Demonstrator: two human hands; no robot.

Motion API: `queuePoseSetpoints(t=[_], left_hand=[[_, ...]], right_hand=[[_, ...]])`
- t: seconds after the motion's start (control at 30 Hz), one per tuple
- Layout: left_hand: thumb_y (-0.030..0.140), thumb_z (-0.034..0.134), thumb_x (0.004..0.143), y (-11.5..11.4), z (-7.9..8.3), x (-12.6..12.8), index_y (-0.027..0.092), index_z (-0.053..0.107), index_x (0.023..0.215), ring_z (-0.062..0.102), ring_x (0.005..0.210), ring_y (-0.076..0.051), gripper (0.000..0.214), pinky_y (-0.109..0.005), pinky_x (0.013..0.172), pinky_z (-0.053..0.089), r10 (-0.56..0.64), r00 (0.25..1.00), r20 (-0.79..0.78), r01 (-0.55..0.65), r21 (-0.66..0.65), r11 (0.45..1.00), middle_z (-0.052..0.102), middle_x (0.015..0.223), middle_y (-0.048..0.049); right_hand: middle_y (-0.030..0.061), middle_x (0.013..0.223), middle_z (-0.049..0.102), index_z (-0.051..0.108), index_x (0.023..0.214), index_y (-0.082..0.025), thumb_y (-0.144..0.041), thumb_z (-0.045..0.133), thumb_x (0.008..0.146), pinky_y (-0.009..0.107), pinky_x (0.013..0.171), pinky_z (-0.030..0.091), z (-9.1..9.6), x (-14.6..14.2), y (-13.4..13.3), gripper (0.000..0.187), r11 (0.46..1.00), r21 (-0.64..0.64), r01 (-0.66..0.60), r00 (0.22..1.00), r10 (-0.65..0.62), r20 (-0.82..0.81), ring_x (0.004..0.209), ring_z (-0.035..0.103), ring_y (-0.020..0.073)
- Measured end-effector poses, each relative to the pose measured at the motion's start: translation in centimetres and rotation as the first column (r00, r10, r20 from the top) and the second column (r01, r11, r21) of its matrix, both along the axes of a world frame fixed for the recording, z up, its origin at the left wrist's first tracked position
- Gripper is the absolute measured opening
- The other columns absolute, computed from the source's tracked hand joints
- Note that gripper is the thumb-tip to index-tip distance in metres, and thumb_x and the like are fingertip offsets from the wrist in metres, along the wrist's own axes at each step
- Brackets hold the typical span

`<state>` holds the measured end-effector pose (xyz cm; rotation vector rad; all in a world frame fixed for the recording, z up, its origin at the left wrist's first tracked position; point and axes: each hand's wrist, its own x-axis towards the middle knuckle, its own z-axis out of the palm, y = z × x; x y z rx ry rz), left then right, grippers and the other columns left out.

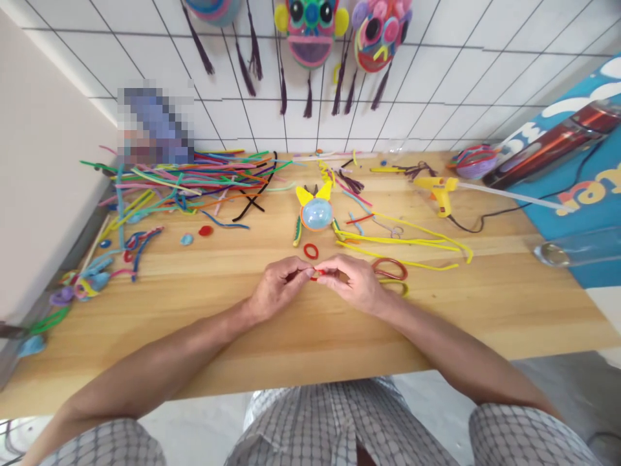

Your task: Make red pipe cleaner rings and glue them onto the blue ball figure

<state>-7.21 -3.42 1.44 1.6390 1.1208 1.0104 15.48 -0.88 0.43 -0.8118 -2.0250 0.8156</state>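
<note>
Both hands meet over the middle of the wooden table, fingertips pinched on a small red pipe cleaner piece (314,278). My left hand (280,285) grips its left side and my right hand (353,279) its right; the fingers partly cover it. Just beyond them lies a red pipe cleaner ring (311,251). Farther back sits a craft figure with a light blue dome body (317,213), yellow pointed ears and green side pieces. Scissors with red handles (391,268) lie beside my right hand, partly hidden by it.
Many coloured pipe cleaners (208,178) are heaped at the back left. Long yellow strips (407,243) lie right of the figure. A yellow glue gun (440,192) with a cord rests farther right, near a red thermos (557,142). Decorated masks (313,32) hang on the tiled wall.
</note>
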Motion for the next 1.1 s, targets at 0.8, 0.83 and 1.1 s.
queuePoseSetpoints(t=[0.8,0.83,1.1], left_hand=[[0.055,0.095,0.076,11.3,-3.4,-1.0,0.019,0.048,0.156,0.055,0.153,-0.039,0.099,-0.058,0.129,0.044,0.154,0.985,-0.083,-0.138,0.173,0.975,0.054,0.164,-0.0216],[0.053,0.096,0.076,11.8,-3.4,-0.8,0.02,0.049,0.156,0.054,0.153,-0.039,0.098,-0.058,0.13,0.042,0.116,0.991,-0.064,-0.103,0.18,0.978,0.055,0.163,-0.0213],[0.042,0.087,0.085,12.2,-2.9,0.3,0.019,0.063,0.13,0.072,0.119,-0.031,0.056,-0.048,0.106,0.058,0.013,1.0,-0.015,-0.011,0.102,0.995,0.074,0.13,-0.0136]], right_hand=[[-0.0028,0.076,0.067,0.078,0.106,-0.025,-0.051,0.08,0.091,0.029,0.06,0.048,4.2,0.4,6.0,0.029,0.887,-0.372,0.272,0.922,-0.351,-0.163,0.065,0.055,0.0142],[-0.0028,0.075,0.066,0.078,0.106,-0.026,-0.049,0.079,0.093,0.029,0.059,0.046,4.2,0.0,6.4,0.027,0.894,-0.358,0.269,0.928,-0.34,-0.153,0.064,0.054,0.014],[0.0036,0.098,0.081,0.082,0.112,-0.028,-0.042,0.069,0.104,0.036,0.073,0.056,2.4,-2.2,7.7,0.02,0.937,-0.1,0.335,0.938,-0.342,-0.062,0.078,0.069,0.0194]])
